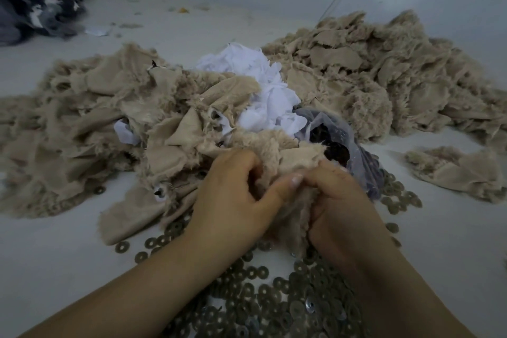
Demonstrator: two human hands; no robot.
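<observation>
A beige plush fabric piece (pixel 285 151) is held between both my hands at the lower centre. My left hand (pixel 236 200) grips its left side, thumb stretched across toward the other hand. My right hand (pixel 334 200) curls round its right side, fingers tucked into the fur. Several flat metal washers (pixel 274 291) lie scattered on the white table under and in front of my hands. Just behind my right hand, a clear plastic bag (pixel 332 134) holds small dark parts.
A heap of beige fabric pieces (pixel 82 123) spreads to the left, a second heap (pixel 384 68) to the right. White fabric scraps (pixel 263 90) lie between them. One beige piece (pixel 455 170) lies apart at right. Dark cloth (pixel 33 0) sits far left by the wall.
</observation>
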